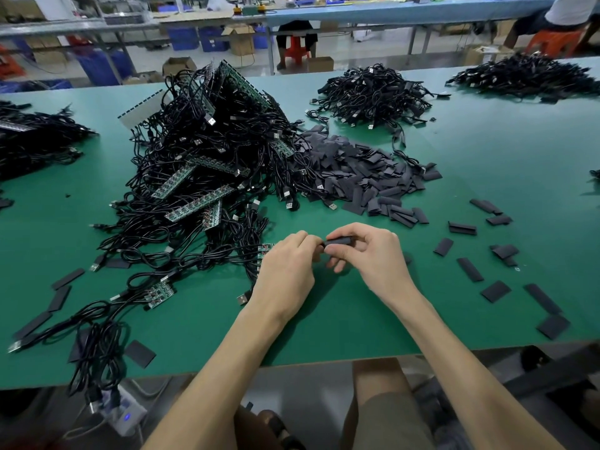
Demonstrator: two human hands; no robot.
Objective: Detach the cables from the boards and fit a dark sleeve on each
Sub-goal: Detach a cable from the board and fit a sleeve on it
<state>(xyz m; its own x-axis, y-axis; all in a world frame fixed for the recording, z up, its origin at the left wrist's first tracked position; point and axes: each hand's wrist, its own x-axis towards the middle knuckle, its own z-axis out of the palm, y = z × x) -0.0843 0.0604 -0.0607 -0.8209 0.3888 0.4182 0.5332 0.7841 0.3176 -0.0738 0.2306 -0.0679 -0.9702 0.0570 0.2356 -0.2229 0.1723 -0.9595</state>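
Your right hand (373,254) pinches the sleeve (339,241); left hand (285,264) curls at the sleeve's end, grip unclear. Bare table (324,323) from the sleeve to the near edge.

forearms converge; right hand (373,254) pinches a sleeve (339,241), left hand (285,264) curled at its end.

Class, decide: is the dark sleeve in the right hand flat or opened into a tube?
Opened: the sleeve bulges round, not flat, pinched by the right hand.

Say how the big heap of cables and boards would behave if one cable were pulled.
Probably floppy: its cables loop and sag every way. Likely to drag neighbours along, since cords cross and are joined to board strips. The heap may slump: some strips lean steeply on top.
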